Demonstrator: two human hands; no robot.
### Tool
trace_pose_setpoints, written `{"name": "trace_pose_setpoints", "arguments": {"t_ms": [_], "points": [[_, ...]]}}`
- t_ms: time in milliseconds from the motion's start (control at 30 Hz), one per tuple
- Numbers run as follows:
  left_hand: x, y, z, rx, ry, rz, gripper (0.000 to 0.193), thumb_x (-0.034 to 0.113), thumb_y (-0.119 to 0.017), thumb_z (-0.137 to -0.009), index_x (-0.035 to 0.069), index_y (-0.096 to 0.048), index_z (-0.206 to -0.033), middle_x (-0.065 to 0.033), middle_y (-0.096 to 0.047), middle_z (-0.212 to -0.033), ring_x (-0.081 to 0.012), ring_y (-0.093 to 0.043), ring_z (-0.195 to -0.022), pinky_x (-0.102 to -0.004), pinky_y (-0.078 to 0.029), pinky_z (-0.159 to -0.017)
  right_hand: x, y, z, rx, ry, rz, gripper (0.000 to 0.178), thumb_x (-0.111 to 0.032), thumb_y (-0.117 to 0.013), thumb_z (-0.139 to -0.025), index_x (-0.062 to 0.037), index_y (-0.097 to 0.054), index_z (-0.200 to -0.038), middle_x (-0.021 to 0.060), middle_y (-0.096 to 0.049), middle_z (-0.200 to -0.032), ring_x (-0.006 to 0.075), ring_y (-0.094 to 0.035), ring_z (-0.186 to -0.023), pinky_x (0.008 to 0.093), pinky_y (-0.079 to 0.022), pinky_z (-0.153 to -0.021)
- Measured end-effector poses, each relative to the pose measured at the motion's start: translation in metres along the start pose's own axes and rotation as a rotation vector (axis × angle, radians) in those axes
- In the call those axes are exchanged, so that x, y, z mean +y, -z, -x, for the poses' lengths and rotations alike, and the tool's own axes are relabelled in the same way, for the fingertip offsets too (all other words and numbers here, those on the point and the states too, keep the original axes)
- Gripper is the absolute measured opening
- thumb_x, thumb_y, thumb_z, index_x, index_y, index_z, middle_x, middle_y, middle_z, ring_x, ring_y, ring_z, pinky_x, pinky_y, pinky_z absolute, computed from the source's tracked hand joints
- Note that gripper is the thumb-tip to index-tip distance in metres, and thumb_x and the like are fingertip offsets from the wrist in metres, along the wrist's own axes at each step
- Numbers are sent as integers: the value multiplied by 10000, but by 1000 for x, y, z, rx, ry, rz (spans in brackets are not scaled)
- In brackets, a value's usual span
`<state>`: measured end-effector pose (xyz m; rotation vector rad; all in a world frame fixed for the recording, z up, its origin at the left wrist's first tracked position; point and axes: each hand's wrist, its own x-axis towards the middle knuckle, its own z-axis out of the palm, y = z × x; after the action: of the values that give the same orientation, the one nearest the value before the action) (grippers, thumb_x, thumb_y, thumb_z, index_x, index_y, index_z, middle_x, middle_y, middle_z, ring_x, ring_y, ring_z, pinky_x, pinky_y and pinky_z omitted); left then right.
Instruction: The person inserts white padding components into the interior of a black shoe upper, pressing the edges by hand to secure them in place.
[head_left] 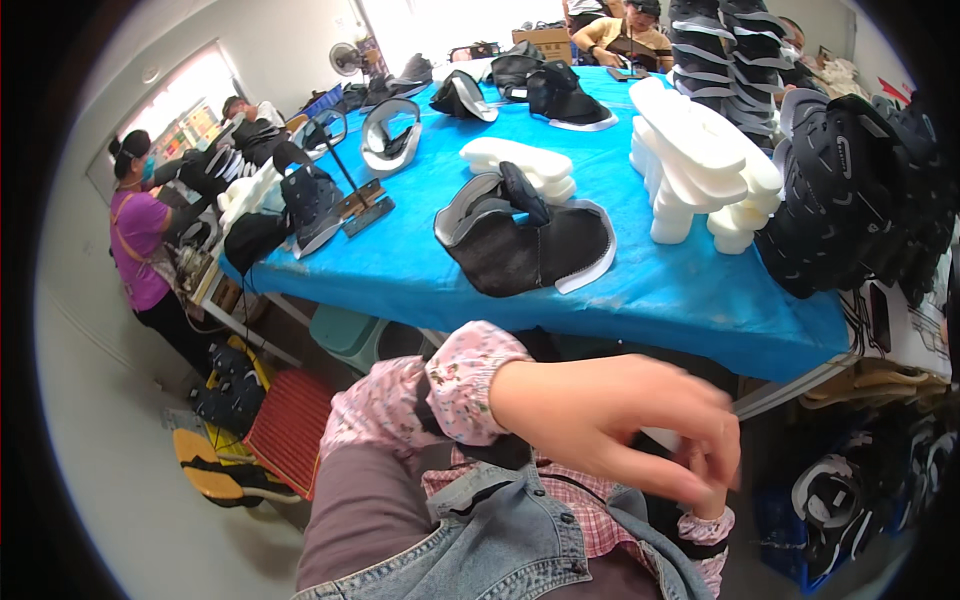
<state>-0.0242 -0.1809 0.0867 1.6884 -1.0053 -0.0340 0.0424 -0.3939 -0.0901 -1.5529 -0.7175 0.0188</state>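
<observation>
Across my lap my left hand [600,415] reaches to the right, its fingers loosely bent and slightly blurred, the thumb apart from them. My right hand [712,490] is mostly behind it, and the two meet at the fingertips; its fingers are largely hidden. No object shows in either hand. Ahead on the blue-covered table [690,310] lies a black shoe upper [500,250] with grey lining and a white edge. Just behind it are stacked white sole-shaped pieces [515,160].
A taller stack of white sole-shaped pieces [690,150] stands right, beside piled black shoe uppers [850,190]. More uppers [390,135] lie farther back. A dark metal stand [365,208] is at left. Blue crates [790,550] sit lower right. Co-workers, one in purple [140,235], work around the table.
</observation>
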Motion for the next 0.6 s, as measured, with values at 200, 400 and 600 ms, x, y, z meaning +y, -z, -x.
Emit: {"name": "trace_pose_setpoints", "arguments": {"t_ms": [200,400,600], "points": [[-33,35,107,-377,763,28,460,332,-547,-945,-10,-509,-1250,-156,-590,-1162,-246,-563,-1091,-342,-448,-929,-6,2,-19,45,-140,-11,331,-128,-719,-802,-15,-538,-1055,53,-587,-937,114,-560,-868,252,-458,-761],[2,98,76,-510,954,-31,446,321,-570,-936,-9,-528,-1233,-133,-615,-1135,-206,-590,-1052,-327,-463,-916,-14,-24,-53,69,-66,-121,335,-77,-708,-810,-13,-528,-1085,47,-580,-1004,110,-550,-930,249,-450,-808],[-29,110,78,87,550,-619,715,332,-720,-813,-1,-367,-1339,-155,-486,-1287,-233,-561,-1101,-344,-449,-921,-43,-57,-111,144,12,-273,322,-86,-727,-805,-18,-549,-1065,26,-585,-994,104,-545,-933,245,-447,-826]]}}
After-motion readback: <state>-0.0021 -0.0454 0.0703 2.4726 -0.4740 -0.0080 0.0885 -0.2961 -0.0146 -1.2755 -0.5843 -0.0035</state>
